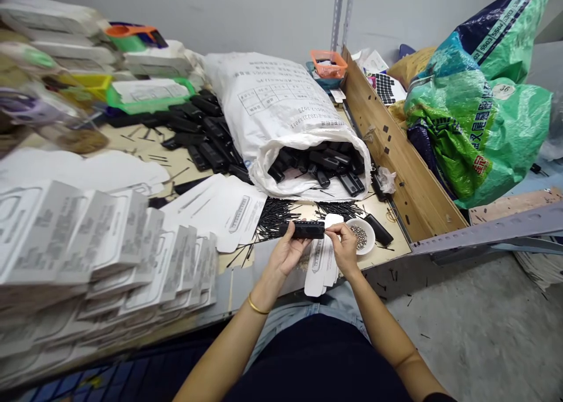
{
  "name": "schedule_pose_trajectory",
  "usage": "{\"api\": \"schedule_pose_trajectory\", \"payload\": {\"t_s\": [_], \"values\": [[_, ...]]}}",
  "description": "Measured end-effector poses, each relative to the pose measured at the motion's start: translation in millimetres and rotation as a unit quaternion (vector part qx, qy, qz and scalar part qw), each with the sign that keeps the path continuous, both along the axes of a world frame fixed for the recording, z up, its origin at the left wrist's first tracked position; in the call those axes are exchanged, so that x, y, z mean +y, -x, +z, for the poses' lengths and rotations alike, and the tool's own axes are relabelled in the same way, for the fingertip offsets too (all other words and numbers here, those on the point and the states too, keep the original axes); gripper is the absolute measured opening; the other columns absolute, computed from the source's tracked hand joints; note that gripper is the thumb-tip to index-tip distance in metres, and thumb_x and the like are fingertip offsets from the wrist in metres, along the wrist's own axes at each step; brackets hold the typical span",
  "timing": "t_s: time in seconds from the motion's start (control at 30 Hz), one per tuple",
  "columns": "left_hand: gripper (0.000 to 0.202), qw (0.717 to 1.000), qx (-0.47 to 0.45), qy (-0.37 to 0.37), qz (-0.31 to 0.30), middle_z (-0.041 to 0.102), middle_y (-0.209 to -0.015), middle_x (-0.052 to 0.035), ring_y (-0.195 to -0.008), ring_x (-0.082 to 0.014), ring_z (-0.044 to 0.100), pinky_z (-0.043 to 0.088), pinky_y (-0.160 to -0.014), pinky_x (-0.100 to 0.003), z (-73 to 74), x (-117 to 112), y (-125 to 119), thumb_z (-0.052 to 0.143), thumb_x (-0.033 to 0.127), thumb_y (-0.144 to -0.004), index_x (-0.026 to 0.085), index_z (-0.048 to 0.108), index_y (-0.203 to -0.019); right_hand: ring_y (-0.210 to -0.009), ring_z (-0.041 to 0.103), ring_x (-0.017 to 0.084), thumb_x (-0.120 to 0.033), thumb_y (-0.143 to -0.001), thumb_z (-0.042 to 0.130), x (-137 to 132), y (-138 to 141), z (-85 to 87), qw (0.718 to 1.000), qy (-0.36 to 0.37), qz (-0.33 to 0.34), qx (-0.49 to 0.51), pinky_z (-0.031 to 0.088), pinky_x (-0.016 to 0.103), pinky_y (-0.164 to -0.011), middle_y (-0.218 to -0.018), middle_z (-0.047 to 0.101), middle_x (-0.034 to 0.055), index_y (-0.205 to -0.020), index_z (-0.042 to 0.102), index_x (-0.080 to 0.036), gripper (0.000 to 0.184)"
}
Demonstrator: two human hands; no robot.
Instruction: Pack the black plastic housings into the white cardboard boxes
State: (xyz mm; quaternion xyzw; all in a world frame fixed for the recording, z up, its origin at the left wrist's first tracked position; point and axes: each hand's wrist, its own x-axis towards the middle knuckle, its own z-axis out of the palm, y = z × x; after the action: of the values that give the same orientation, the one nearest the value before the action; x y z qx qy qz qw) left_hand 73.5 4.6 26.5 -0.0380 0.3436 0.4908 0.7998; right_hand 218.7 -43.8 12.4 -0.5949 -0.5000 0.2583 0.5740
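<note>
My left hand [287, 254] grips a long black plastic piece [302, 230] and holds it level above the table's front edge. My right hand [343, 248] pinches the right end of the same piece. Under both hands lies a flat white printed card [320, 266]. A small white bowl [361, 235] of tiny metal bits stands just right of my right hand. Thin black rods [272, 217] lie scattered behind the piece.
A white sack [281, 106] lies open, spilling black pieces [328, 164]. More black pieces [197, 129] cover the table behind. Stacks of folded white cartons [101, 244] fill the left. A wooden board [396, 156] edges the right, with green bags [475, 109] beyond. An orange basket [329, 63] sits at the back.
</note>
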Motion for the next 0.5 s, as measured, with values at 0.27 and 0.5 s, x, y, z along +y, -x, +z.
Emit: {"api": "schedule_pose_trajectory", "payload": {"t_s": [0.27, 0.5], "values": [[0.027, 1.0, 0.024, 0.003, -0.002, 0.069, -0.098, -0.011, -0.093, -0.0178, 0.067, 0.057, -0.083, -0.033, 3.6, -4.2, 0.8, 0.044, 0.017, -0.093, 0.013, 0.055, -0.117, -0.076, 0.06, 0.017, -0.023, -0.087, 0.055, -7.9, 9.4, -0.6, 0.991, -0.1, 0.007, -0.091, 0.048, 0.033, -0.07, -0.077, 0.063, 0.0037, -0.081, 0.062, -0.021, 0.009], [0.022, 0.998, 0.057, -0.019, 0.017, 0.069, -0.097, -0.0121, -0.092, -0.0177, 0.067, 0.057, -0.081, -0.032, 0.7, -10.9, 2.3, 0.045, 0.018, -0.093, 0.01, 0.058, -0.108, -0.08, 0.06, 0.017, -0.025, -0.086, 0.056, -13.2, 24.0, -11.0, 0.998, -0.062, 0.008, 0.006, 0.05, 0.032, -0.073, -0.083, 0.062, 0.0036, -0.088, 0.06, -0.021, 0.006]]}}
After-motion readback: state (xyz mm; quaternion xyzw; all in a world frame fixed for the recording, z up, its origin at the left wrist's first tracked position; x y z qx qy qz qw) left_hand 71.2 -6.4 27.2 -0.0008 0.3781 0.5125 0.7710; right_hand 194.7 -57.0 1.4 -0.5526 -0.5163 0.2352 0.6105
